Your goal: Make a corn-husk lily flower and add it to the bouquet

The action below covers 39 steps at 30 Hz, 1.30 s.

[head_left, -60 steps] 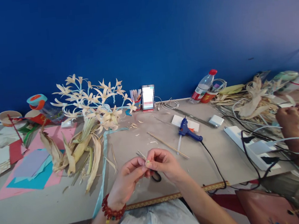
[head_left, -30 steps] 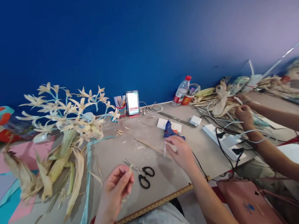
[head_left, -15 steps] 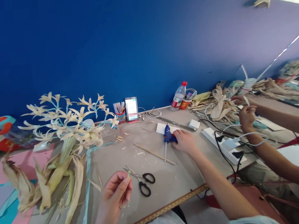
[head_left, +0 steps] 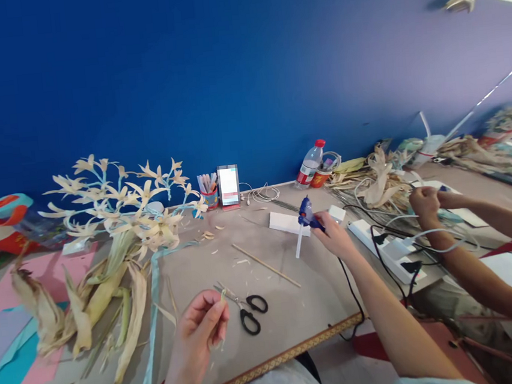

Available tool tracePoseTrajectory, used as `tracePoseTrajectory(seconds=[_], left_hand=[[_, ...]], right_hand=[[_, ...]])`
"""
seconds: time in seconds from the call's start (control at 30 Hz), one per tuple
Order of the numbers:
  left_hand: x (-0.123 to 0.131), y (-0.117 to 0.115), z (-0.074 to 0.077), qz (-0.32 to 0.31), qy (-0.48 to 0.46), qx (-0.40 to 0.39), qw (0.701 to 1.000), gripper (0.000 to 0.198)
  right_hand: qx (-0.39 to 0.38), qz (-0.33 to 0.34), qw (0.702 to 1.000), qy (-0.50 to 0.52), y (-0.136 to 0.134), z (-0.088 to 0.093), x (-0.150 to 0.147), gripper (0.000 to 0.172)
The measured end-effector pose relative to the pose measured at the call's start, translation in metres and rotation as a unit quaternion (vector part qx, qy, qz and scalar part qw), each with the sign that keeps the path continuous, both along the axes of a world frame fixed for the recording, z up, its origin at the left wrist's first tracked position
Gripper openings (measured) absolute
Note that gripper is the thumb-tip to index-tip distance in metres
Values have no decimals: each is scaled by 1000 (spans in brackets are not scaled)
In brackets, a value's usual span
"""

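Holding the blue glue gun (head_left: 306, 212) by its handle, my right grip (head_left: 336, 235) is curled around it in the head view, over the right half of the desk (head_left: 292, 333). The gun seems to be raised, hiding one end of a white block (head_left: 280, 221); its white glue stick (head_left: 300, 241) slants down toward me. I judge it light, rigid and easy to hold, though the black cord (head_left: 352, 288) may tug; the handle is the place for me, clear of the nozzle, which could be hot. My left grip (head_left: 201, 327), thumb pressed to fingertip, pinches a small pale-green piece (head_left: 223, 295) just beside the scissors (head_left: 250, 321). It looks soft, almost weightless and easily crushed, so I would hold it lightly, low down, leaving its tip free.
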<state>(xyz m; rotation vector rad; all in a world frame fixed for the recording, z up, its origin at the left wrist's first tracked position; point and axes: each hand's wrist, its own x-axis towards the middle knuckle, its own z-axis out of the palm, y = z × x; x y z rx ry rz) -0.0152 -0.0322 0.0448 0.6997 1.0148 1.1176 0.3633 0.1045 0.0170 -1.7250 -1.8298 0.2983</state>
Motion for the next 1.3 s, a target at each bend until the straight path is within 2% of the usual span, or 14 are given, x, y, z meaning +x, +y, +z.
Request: tracePoseTrajectory(seconds=[0.1, 0.2, 0.23, 0.3, 0.33, 0.4, 0.47, 0.6, 0.77, 1.0, 1.3], left_hand=[[1, 3, -1, 3, 2, -1, 1000, 27], [4, 7, -2, 9, 6, 1, 1000, 27], [6, 8, -2, 12, 7, 3, 1000, 27], [8, 10, -3, 16, 5, 10, 1000, 26], [8, 11, -3, 17, 3, 14, 1000, 26], [9, 11, -3, 26, 1, 16, 1000, 25], [9, 10, -2, 37, 1, 20, 999, 23], [9, 8, -1, 45, -1, 31, 998, 21], [8, 5, -2, 54, 23, 42, 997, 20], [8, 2, 1, 51, 37, 40, 997, 24], [9, 1, 6, 54, 34, 26, 998, 26]], right_hand=[[14, 32, 994, 107, -9, 4, -9, 27], [5, 100, 975, 199, -35, 8, -38, 27], [5, 119, 965, 235, -48, 10, -51, 26], [-44, 171, 914, 365, -77, 14, -80, 17], [-72, 189, 903, 378, -92, 17, -95, 14], [-88, 219, 905, 353, -117, 25, -121, 11], [-71, 249, 915, 310, -134, 32, -143, 9], [-34, 274, 930, 242, -143, 40, -166, 7], [-9, 283, 941, 187, -140, 37, -172, 6], [1, 287, 946, 149, -141, 34, -173, 6], [57, 289, 947, 127, -140, 29, -173, 2]])
